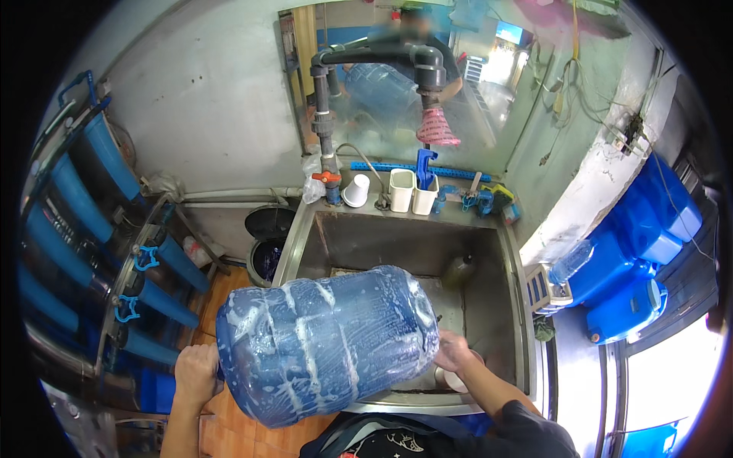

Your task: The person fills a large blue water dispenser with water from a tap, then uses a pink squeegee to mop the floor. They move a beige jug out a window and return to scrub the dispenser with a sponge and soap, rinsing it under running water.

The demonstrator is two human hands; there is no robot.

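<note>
A large blue translucent water jug (326, 343), streaked with white suds, lies tilted on its side across the near left part of the stainless steel sink (395, 232). My left hand (197, 372) is closed around the neck end at the left, so the jug's mouth is hidden. At the opposite end, my right hand (452, 350) supports the base, its fingers partly hidden behind the plastic. Below that hand, a white container (451, 380) sits in the sink. A greenish bottle with a dark cap (458, 269) stands in the sink's far right corner.
A grey pipe with an orange-handled valve (326, 177) arches over the sink to a pink-wrapped outlet (436, 127). White holders (402, 190) and a white cup (356, 190) line the back ledge. Blue filter housings (177, 263) stand left; blue jerrycans (624, 303) sit right.
</note>
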